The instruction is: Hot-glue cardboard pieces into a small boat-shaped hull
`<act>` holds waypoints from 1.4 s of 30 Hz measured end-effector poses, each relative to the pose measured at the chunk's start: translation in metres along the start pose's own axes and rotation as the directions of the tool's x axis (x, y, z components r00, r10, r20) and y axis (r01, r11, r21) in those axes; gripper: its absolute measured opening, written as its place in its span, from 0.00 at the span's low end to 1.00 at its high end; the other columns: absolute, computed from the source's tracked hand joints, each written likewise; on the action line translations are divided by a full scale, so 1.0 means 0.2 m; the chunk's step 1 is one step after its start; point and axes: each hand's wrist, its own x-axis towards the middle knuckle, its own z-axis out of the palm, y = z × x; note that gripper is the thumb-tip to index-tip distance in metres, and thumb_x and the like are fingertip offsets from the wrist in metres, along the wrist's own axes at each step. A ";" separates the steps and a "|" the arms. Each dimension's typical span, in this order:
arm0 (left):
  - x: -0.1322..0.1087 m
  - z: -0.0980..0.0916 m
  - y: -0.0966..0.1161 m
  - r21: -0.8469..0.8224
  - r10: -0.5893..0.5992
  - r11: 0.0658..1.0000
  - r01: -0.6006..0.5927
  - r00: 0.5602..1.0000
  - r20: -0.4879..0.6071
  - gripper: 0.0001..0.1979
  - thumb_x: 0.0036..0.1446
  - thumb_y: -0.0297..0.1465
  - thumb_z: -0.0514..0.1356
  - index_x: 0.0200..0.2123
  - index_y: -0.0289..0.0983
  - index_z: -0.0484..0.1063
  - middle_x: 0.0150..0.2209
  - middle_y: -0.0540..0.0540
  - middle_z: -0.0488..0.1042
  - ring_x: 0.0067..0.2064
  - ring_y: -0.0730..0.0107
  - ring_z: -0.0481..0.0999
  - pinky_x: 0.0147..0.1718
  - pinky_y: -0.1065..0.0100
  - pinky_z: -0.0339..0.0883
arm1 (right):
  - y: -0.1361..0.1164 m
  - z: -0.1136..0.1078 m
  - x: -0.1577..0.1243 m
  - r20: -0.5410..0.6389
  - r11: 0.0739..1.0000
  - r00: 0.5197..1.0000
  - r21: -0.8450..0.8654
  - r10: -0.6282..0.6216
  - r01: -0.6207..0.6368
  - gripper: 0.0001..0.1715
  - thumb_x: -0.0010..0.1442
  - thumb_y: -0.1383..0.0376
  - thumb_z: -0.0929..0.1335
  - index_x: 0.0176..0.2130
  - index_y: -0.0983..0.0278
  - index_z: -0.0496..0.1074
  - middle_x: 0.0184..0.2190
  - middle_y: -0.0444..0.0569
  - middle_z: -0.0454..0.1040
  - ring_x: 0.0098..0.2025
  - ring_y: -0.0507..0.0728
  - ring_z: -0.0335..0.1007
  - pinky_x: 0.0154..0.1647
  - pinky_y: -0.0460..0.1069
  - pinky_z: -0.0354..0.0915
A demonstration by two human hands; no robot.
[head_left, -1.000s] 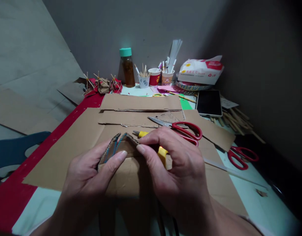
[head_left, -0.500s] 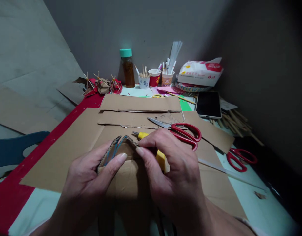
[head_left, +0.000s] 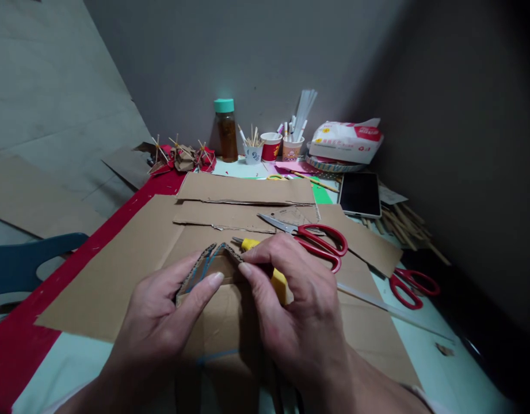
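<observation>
My left hand and my right hand pinch a small folded piece of corrugated cardboard between thumbs and forefingers. The piece stands like a peaked arch with blue lines on its edges, held just above a large cardboard sheet. A yellow-handled tool lies under my right hand, its metal tip pointing left. Red-handled scissors lie just beyond my right hand's knuckles.
Stacked cardboard strips lie farther back. A second pair of red scissors and a long ruler lie at the right. A phone, bottle, cups with pens, a white bag and small cardboard models line the wall.
Both hands keep their pinch on the cardboard piece. The view has tilted slightly, so the things at the back sit lower in the frame.
</observation>
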 end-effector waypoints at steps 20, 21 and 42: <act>0.00 -0.01 0.00 0.013 -0.059 0.998 0.058 0.998 0.016 0.18 0.56 0.46 0.62 0.45 0.46 0.82 0.44 0.51 0.85 0.47 0.56 0.82 0.47 0.65 0.74 | 0.01 0.02 -0.01 -0.051 0.999 0.999 0.040 0.004 -0.002 0.10 0.62 0.77 0.66 0.32 0.64 0.71 0.29 0.46 0.74 0.32 0.54 0.66 0.35 0.50 0.64; 0.00 -0.01 0.00 0.013 -0.056 0.998 0.056 0.998 0.020 0.18 0.56 0.46 0.62 0.45 0.46 0.82 0.44 0.51 0.85 0.47 0.56 0.82 0.47 0.65 0.74 | 0.01 0.02 -0.01 -0.052 0.999 0.999 0.037 0.001 0.001 0.10 0.62 0.77 0.66 0.32 0.64 0.71 0.29 0.46 0.74 0.32 0.54 0.67 0.35 0.50 0.64; 0.03 -0.02 -0.02 0.051 0.010 0.999 -0.016 0.995 0.100 0.20 0.59 0.47 0.60 0.46 0.42 0.82 0.44 0.47 0.85 0.44 0.57 0.82 0.44 0.65 0.75 | 0.02 0.02 -0.01 -0.030 1.000 1.000 0.013 -0.001 0.001 0.10 0.62 0.76 0.65 0.32 0.64 0.70 0.29 0.46 0.73 0.32 0.54 0.67 0.35 0.50 0.64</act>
